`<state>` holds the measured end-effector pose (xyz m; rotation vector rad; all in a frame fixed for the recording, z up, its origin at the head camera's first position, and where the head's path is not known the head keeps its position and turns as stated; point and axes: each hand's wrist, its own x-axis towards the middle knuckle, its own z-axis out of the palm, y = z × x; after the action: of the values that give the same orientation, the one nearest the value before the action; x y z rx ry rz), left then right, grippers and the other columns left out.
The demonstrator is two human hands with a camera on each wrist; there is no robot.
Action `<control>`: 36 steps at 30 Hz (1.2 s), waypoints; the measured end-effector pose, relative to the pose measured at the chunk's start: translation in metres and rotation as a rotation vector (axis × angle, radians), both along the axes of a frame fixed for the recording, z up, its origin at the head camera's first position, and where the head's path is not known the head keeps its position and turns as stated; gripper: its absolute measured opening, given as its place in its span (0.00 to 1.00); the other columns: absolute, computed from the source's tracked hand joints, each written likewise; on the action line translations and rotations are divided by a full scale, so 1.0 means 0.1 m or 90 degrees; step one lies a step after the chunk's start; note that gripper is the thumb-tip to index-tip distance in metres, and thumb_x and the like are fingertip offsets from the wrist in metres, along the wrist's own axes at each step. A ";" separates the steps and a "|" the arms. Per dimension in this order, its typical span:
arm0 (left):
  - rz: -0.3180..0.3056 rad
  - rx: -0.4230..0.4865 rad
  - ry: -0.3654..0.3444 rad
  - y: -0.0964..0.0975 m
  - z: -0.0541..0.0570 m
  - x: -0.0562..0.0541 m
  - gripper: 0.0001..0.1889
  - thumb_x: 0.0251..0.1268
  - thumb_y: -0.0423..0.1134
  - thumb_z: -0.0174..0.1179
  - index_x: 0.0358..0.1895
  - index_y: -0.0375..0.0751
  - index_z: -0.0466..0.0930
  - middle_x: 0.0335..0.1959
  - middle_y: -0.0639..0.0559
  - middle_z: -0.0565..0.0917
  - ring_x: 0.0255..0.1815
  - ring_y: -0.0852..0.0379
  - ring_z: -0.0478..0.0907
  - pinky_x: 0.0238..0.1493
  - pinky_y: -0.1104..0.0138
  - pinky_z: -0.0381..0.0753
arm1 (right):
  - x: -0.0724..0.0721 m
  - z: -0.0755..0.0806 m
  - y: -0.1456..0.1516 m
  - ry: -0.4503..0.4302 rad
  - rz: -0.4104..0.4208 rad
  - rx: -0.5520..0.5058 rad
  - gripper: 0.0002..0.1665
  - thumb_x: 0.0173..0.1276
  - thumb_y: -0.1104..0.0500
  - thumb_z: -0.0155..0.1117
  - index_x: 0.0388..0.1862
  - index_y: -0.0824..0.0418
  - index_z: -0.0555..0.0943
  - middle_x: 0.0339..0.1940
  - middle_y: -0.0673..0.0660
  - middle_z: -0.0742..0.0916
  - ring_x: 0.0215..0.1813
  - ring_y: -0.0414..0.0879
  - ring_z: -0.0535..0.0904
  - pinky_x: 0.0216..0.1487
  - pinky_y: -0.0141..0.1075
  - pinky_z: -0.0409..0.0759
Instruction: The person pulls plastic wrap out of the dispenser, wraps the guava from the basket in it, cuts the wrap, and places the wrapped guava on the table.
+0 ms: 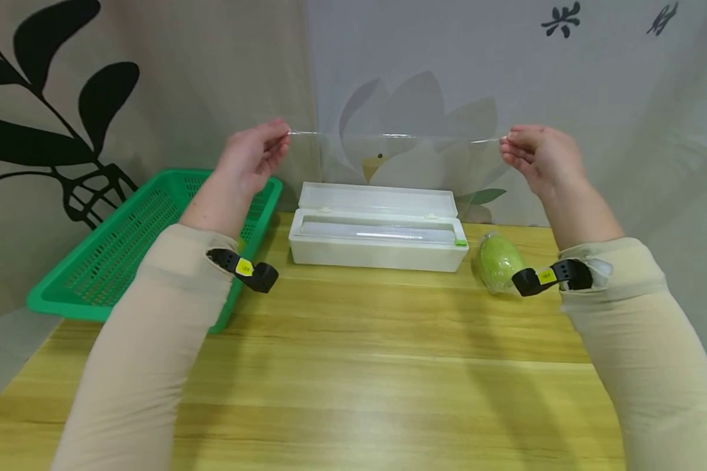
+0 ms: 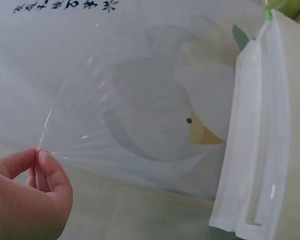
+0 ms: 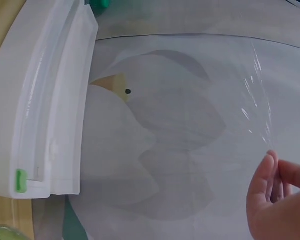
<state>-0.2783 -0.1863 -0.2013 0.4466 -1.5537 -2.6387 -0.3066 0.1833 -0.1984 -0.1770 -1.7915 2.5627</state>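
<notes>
A sheet of clear plastic wrap (image 1: 397,136) is stretched between my two raised hands, its top edge catching the light. My left hand (image 1: 254,154) pinches one corner between thumb and fingertips; my right hand (image 1: 539,157) pinches the other. Fine creases fan out from each pinch in both wrist views. Below and between the hands stands a white wrap dispenser box (image 1: 377,254), its lid (image 1: 379,199) raised and a roll of wrap (image 1: 377,231) inside. How far down the sheet hangs is hard to see.
Left of the box, a green plastic basket (image 1: 65,307) sits partly behind my left arm. A green round fruit in clear wrap (image 1: 499,261) lies right of the box, near my right wrist. Behind the wooden table (image 1: 353,392) hangs a printed curtain (image 1: 424,39).
</notes>
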 end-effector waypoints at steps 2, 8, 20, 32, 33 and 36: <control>-0.001 0.008 0.007 0.00 0.04 0.01 0.07 0.59 0.30 0.61 0.41 0.40 0.79 0.36 0.51 0.78 0.28 0.62 0.75 0.26 0.79 0.77 | 0.01 0.03 0.00 0.001 -0.008 -0.002 0.05 0.62 0.68 0.61 0.37 0.62 0.78 0.25 0.55 0.85 0.27 0.42 0.82 0.31 0.27 0.81; -0.001 0.035 0.017 0.02 0.12 0.04 0.08 0.58 0.29 0.61 0.42 0.40 0.80 0.35 0.51 0.78 0.29 0.61 0.75 0.27 0.78 0.78 | 0.03 0.11 0.01 0.008 -0.014 -0.018 0.07 0.61 0.70 0.62 0.37 0.63 0.77 0.26 0.56 0.85 0.28 0.44 0.82 0.31 0.29 0.82; -0.002 0.069 0.031 0.03 0.27 0.10 0.10 0.58 0.29 0.62 0.44 0.41 0.80 0.30 0.51 0.80 0.30 0.60 0.75 0.27 0.77 0.78 | 0.10 0.24 0.06 0.041 -0.010 -0.050 0.06 0.61 0.72 0.61 0.36 0.64 0.78 0.25 0.58 0.86 0.26 0.45 0.82 0.30 0.30 0.82; -0.007 0.098 0.080 -0.01 0.37 0.15 0.09 0.59 0.27 0.60 0.43 0.39 0.79 0.29 0.49 0.79 0.28 0.59 0.76 0.26 0.75 0.78 | 0.18 0.32 0.06 0.089 -0.004 -0.048 0.06 0.61 0.72 0.61 0.35 0.66 0.78 0.26 0.58 0.86 0.27 0.46 0.83 0.30 0.30 0.82; -0.007 0.101 0.086 -0.01 0.38 0.15 0.09 0.59 0.27 0.60 0.43 0.39 0.79 0.29 0.49 0.79 0.28 0.59 0.76 0.26 0.75 0.78 | 0.20 0.33 0.06 0.097 -0.004 -0.048 0.06 0.60 0.72 0.61 0.35 0.66 0.78 0.26 0.58 0.86 0.27 0.46 0.83 0.30 0.30 0.83; -0.009 0.095 0.104 -0.02 0.40 0.16 0.09 0.59 0.27 0.60 0.43 0.38 0.79 0.31 0.49 0.79 0.29 0.59 0.76 0.27 0.75 0.78 | 0.24 0.35 0.05 0.130 0.000 -0.041 0.05 0.59 0.73 0.63 0.34 0.67 0.80 0.26 0.58 0.87 0.26 0.46 0.84 0.30 0.30 0.83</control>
<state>-0.2619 -0.1887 -0.1614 0.2189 -1.3245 -2.7354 -0.2828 0.1884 -0.1630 0.0805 -1.6397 2.5335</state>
